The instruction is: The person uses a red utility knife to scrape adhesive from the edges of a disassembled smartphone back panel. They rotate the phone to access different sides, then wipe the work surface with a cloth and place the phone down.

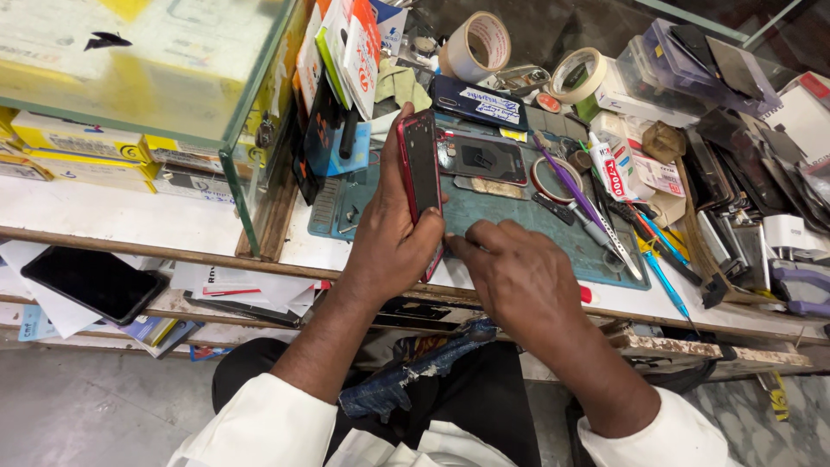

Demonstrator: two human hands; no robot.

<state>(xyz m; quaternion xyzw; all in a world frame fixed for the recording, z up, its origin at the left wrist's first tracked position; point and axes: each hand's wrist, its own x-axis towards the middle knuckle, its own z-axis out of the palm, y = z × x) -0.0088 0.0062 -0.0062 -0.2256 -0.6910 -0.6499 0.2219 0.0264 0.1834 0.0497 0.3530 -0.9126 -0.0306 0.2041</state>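
Note:
My left hand point(389, 238) grips a red phone frame point(419, 164), held upright on its edge above the green work mat point(510, 216). My right hand point(514, 277) sits just to its right, fingers curled, with thumb and fingertips pinched against the frame's lower edge. Whether a small tool is between those fingers cannot be seen. On the mat behind lies an opened phone body point(480, 160) with its dark insides showing. Both forearms come out of white sleeves at the bottom.
A glass showcase point(147, 78) stands at left, with a black phone point(93, 281) on the shelf below it. Tape rolls point(475, 43), a purple-handled tool point(566, 182), blue pens point(666, 268), a glue tube point(609, 169) and several phone screens point(761, 173) crowd the right.

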